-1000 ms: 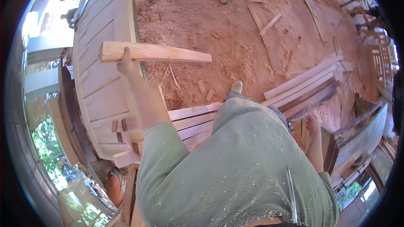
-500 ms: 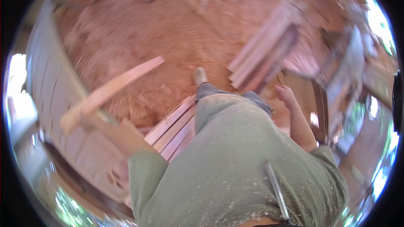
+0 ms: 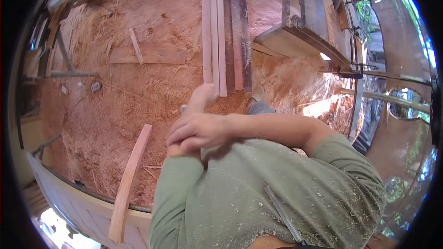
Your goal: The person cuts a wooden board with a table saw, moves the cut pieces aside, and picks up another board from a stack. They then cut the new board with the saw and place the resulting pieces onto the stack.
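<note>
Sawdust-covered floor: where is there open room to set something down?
The reddish sawdust-covered floor is mostly open between the flat brown board with a pale stick across it and the long pale wooden piece. It is crowded at the row of pale and dark planks, where the left hand appears near the closest end.

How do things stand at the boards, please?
Left hand by boards' near ends, contact unclear. Right hand over left forearm. Plank lies across bench edge. No clear obstruction.

Right hand point(image 3: 201, 130) lies across left forearm point(image 3: 176, 150); left hand point(image 3: 204, 94) extends forward.
</note>
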The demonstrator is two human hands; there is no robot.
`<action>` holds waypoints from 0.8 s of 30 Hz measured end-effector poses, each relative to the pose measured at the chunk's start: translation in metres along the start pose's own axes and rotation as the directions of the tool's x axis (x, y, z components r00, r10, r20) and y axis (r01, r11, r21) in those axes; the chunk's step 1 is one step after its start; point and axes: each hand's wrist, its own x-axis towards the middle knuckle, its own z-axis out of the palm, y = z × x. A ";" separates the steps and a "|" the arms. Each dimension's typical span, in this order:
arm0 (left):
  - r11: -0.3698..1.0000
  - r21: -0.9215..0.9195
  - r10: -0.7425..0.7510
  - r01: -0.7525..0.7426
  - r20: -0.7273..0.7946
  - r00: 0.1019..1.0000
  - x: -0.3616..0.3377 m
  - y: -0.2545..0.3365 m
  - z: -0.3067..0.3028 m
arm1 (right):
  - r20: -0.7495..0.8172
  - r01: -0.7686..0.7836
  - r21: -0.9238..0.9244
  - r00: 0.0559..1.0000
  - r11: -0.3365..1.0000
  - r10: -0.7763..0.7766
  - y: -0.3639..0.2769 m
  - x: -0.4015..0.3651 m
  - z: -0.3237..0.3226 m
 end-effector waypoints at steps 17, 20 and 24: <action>0.770 -0.232 -0.613 0.594 -0.010 0.790 0.084 0.059 0.146 | -0.271 -0.970 0.233 -0.131 -0.067 0.954 0.329 -0.503 -0.219; 0.674 -0.665 -0.554 0.323 -0.165 0.816 0.093 0.112 0.202 | -0.002 -0.907 0.344 -0.261 -0.244 0.965 0.379 -0.524 -0.210; 0.552 -0.598 -0.582 0.582 0.223 0.782 0.109 0.162 0.239 | -0.096 -0.957 0.282 -0.096 -0.066 0.991 0.486 -0.569 -0.156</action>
